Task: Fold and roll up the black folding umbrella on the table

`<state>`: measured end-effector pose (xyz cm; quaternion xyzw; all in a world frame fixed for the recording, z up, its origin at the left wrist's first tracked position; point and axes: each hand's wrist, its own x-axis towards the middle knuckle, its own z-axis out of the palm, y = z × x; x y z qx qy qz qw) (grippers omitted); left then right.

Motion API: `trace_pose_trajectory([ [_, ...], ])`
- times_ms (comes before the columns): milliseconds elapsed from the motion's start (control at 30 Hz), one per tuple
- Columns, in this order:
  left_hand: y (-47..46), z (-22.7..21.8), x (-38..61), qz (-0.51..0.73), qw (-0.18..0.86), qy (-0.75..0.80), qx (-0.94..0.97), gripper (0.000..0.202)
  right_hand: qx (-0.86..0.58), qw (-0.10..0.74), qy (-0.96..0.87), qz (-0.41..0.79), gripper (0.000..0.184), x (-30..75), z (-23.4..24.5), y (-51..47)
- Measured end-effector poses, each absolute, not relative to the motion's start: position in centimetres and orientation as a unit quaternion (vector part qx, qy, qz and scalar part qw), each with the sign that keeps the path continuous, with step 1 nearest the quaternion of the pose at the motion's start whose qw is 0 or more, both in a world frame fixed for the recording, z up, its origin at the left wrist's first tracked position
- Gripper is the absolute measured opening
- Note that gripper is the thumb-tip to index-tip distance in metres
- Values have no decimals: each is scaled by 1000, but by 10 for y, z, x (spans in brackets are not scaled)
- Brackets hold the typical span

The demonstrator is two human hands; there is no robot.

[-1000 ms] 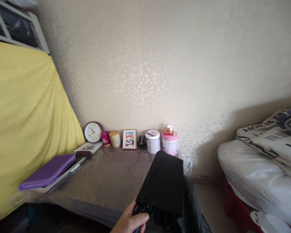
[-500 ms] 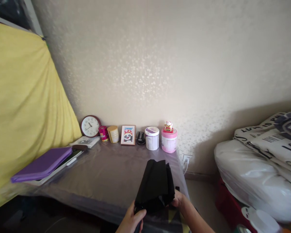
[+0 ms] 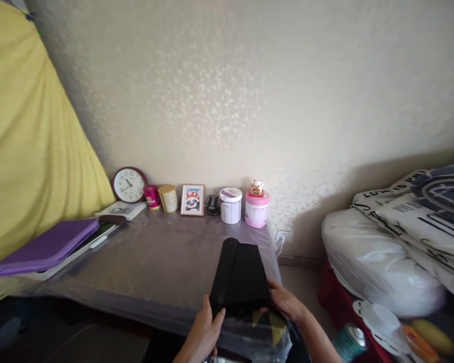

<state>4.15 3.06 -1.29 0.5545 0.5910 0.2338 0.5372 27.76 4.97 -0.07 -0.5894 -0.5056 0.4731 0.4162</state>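
A black folding umbrella, collapsed with its cloth laid flat to one side, is held over the near right part of the table. My left hand is closed around its lower left end, thumb on top; the handle there is mostly hidden. On the opposite side, my right hand grips the lower right edge of the cloth, with its fingertips partly hidden behind it.
Along the wall stand a clock, a magenta can, a yellow-lidded jar, a panda picture frame, a white tub and a pink tub. A purple folder lies left. Bagged bedding is at right.
The umbrella's cloth now looks flatter and smoother, its loose folds less visible. My right hand has shifted slightly along its lower right edge. The view has turned slightly downward and right.
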Motion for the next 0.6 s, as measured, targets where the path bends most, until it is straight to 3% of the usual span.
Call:
trace_pose_trajectory([
  [200, 34, -16, 46, 156, 450, 632, 611, 60, -672, 443, -543, 239, 35, 293, 6, 61],
  [400, 34, -4, 50, 116, 394, 648, 642, 56, -693, 387, -573, 203, 38, 273, 28, 58],
  [600, 32, 7, 52, 89, 337, 655, 670, 56, -740, 342, -554, 171, 34, 270, 20, 73],
])
